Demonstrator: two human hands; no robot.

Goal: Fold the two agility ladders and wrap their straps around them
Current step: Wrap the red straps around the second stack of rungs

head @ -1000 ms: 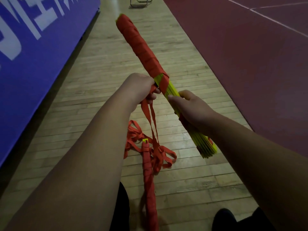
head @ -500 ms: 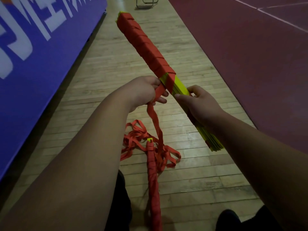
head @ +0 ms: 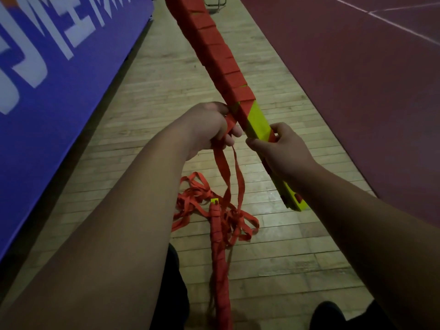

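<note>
Stands over a wooden floor (head: 154, 91), seen down both forearms. Holds a folded ladder (head: 258, 120) slantwise in the air, upper length bound in red, lower length bare yellow. Grips the bare yellow part with the right hand (head: 285, 151), fingers curled round it, thumb on top. Clasps the strap (head: 220, 163) in the left hand (head: 209, 129), fingers closed on it just beside the ladder's left edge, right where the red wrapping ends. Keeps the hands near each other but apart, with the ladder between. Lets two strands hang from the left fist down to a loose red heap (head: 190, 196) on the boards. Leaves a second ladder (head: 219, 246), wrapped in red, lying through that heap, well below both hands. Flanked by a blue banner (head: 59, 79) at left and a dark red court (head: 357, 91) at right.
</note>
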